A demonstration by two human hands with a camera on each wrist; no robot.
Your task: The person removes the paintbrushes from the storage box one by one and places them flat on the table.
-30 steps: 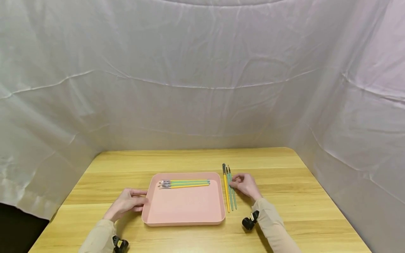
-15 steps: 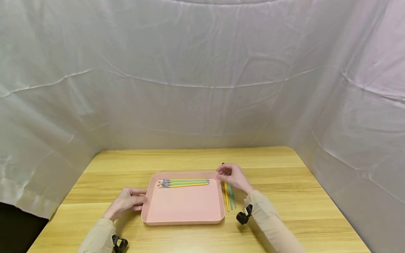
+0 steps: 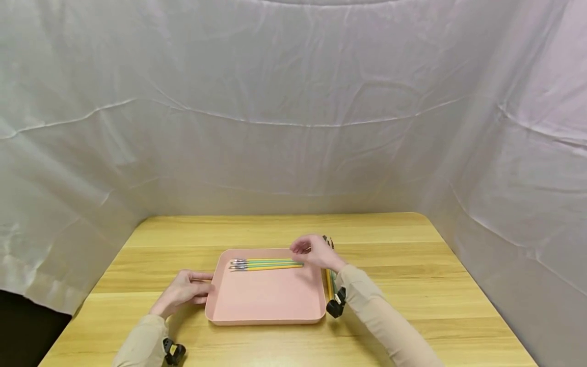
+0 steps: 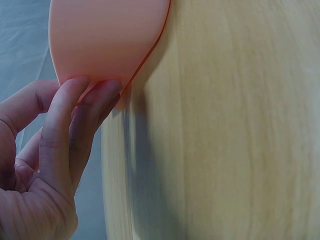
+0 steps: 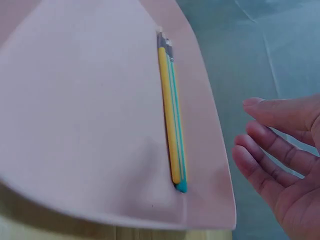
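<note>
Two hands work at the pink tray (image 3: pixel 266 300) on the tabletop (image 3: pixel 412 285): left hand (image 3: pixel 183 291) presses its rim; right hand (image 3: pixel 316 252), fingers relaxed and empty, hovers over the trayed brushes (image 3: pixel 266 264). Risk: a careless sweep scatters them or knocks the loose brushes (image 3: pixel 329 283) alongside.

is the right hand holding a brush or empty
Empty. The right hand hovers over the far right corner of the pink tray with fingers straight and nothing between them.
</note>
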